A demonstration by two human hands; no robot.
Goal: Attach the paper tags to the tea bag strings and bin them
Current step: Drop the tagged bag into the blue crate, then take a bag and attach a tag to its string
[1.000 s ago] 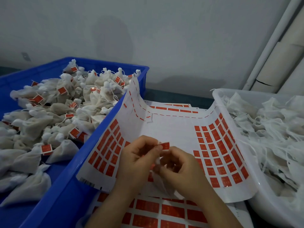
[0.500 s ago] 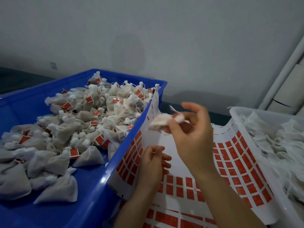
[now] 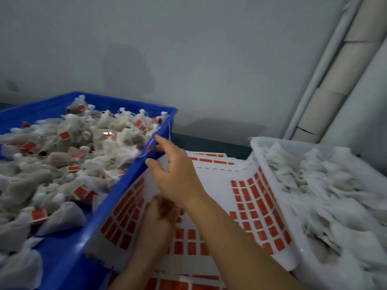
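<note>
Though the left hand [image 3: 160, 218] (blurred) is unreadable, the right hand [image 3: 177, 176] hangs released by the blue bin [image 3: 69, 262].

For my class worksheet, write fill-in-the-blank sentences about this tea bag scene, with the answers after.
The tea bags with red tags lie in the ___ bin.
The tea bags without tags fill the ___ bin.
The sheet of red tags lies ___ the two bins.
The ___ hand, fingers spread, reaches toward the tagged bags.
Missing words: blue; white; between; right.
</note>
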